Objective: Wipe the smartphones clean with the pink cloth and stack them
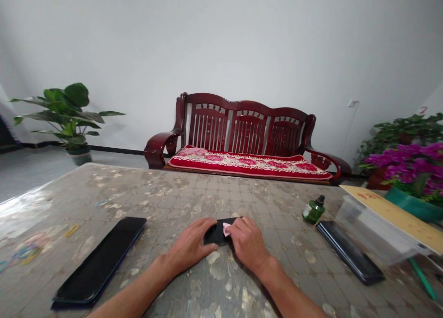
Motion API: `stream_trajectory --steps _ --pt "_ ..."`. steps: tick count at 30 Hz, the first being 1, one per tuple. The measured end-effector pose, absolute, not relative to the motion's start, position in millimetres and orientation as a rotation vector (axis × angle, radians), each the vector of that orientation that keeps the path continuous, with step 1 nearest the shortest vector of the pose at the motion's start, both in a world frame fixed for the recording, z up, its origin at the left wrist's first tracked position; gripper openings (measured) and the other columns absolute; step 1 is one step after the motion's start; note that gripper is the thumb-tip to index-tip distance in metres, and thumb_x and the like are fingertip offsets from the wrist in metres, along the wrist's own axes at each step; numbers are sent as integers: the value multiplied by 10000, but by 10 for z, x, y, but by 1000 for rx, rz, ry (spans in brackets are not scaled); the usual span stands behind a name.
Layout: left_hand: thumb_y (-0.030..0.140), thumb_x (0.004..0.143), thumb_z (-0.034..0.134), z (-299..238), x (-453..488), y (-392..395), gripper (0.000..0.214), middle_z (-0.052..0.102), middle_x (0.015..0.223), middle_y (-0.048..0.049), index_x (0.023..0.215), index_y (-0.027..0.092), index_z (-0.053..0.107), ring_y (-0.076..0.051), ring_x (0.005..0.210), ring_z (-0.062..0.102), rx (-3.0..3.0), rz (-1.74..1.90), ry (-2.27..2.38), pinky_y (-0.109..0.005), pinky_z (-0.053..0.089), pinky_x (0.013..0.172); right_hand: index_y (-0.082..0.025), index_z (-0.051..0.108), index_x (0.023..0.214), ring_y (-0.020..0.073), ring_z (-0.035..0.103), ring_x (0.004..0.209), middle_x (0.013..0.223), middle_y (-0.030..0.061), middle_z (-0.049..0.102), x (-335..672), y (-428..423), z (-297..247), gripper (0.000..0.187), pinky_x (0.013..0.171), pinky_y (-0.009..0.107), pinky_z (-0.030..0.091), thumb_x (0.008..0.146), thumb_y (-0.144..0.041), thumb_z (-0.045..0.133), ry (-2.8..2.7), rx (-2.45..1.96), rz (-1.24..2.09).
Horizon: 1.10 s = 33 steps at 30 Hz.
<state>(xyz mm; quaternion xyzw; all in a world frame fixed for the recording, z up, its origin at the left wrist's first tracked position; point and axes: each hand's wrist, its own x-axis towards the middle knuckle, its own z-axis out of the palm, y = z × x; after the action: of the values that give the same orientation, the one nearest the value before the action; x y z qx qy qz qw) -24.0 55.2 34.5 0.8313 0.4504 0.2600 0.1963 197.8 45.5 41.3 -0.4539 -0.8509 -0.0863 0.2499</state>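
A small black phone-like object (215, 234) lies flat on the patterned table (207, 193), near the front middle. My left hand (191, 245) rests on its left side with the fingers curled over its edge. My right hand (246, 242) covers its right end and presses a small pink cloth or wipe (226, 229) against its top with bent fingers. Most of the black object is hidden under both hands.
A large black tablet (100, 261) lies at the left. A dark phone (349, 251) lies at the right beside a small green bottle (314, 210) and a clear plastic box (374, 232) with a tan lid. Coloured rubber bands (26, 251) sit far left. A wooden bench (242, 140) stands behind.
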Motion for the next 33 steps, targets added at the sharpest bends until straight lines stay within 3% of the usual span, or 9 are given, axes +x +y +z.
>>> stream_trajectory --steps 6,13,33 --pt "208 734 683 360 -242 540 525 619 1298 -82 1247 225 575 -270 1214 564 2318 708 1279 -394 417 1069 -231 692 860 196 500 848 839 29 624 2127 561 391 171 753 318 318 918 -122 573 -2193 -1431 -308" --pt "219 734 686 337 -240 566 524 625 1288 -86 1246 220 577 -274 1205 571 2324 717 1263 -408 423 1067 -245 685 883 185 486 823 832 11 617 2055 461 378 153 741 307 315 909 -132 586 -2269 -1262 -242" --pt "212 738 686 372 -249 545 529 618 1312 -88 1256 232 580 -275 1231 564 2319 689 1289 -406 425 1073 -234 683 836 190 489 807 798 19 608 2126 505 413 170 736 316 313 915 -128 576 -2175 -1359 -278"
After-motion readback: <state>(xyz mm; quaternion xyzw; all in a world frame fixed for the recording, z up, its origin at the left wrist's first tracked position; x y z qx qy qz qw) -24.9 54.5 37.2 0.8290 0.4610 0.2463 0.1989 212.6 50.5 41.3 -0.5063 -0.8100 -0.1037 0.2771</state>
